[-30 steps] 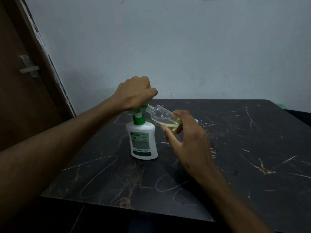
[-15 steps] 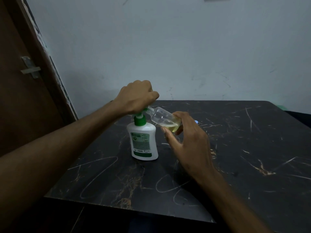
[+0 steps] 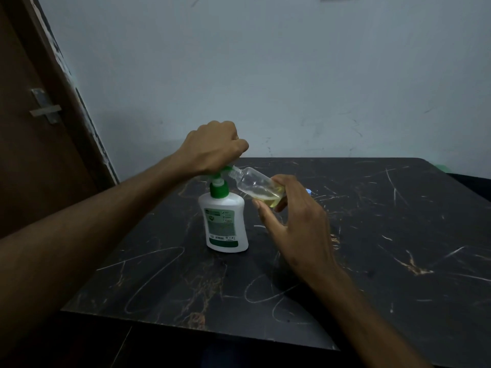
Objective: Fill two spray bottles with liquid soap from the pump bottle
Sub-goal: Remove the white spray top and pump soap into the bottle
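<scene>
Near the surface's [image 3: 398,235] back-left corner, left hand [image 3: 212,148] stays fisted on the pump bottle's [image 3: 225,221] head; right hand [image 3: 292,221] keeps holding the spray bottle [image 3: 255,183] at the nozzle, soap level barely up, first fill ongoing.

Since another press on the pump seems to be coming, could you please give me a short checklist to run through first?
1. Pump bottle upright on the table: ok.
2. Left hand on the pump head: ok, fist over it.
3. Right hand holds the small clear bottle firmly: ok, gripped at its base.
4. Small bottle's open neck meets the green spout: ok, it looks lined up.
5. Room left in the small bottle: ok, only a little yellow liquid at the bottom.
6. Second bottle ready: cannot tell.
</scene>
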A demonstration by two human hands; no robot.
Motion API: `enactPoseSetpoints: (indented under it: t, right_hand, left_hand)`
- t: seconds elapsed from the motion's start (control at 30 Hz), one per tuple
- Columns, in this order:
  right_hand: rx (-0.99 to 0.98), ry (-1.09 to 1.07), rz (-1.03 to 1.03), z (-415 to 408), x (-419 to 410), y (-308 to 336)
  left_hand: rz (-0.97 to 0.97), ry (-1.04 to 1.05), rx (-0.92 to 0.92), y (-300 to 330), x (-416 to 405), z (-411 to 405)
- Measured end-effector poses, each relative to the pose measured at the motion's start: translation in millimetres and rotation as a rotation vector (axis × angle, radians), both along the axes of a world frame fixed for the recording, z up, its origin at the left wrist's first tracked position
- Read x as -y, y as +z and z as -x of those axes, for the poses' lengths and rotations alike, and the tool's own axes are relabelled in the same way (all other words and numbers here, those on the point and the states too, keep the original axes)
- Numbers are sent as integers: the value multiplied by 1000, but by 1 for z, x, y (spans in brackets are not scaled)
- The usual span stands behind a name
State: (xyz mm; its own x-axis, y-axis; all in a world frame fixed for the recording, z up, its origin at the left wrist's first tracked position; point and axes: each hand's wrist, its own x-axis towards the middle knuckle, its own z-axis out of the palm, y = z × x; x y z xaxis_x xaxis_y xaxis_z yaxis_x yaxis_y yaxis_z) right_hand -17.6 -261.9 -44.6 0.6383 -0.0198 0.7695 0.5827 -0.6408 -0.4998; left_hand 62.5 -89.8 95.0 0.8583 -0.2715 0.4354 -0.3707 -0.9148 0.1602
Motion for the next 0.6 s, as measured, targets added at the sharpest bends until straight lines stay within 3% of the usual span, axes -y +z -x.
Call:
enactPoseSetpoints:
  t: [0.6]
  right_hand:
    - [-1, 2, 7, 1, 0, -1]
  left_hand:
    - [-25, -27, 10, -3, -3, -5]
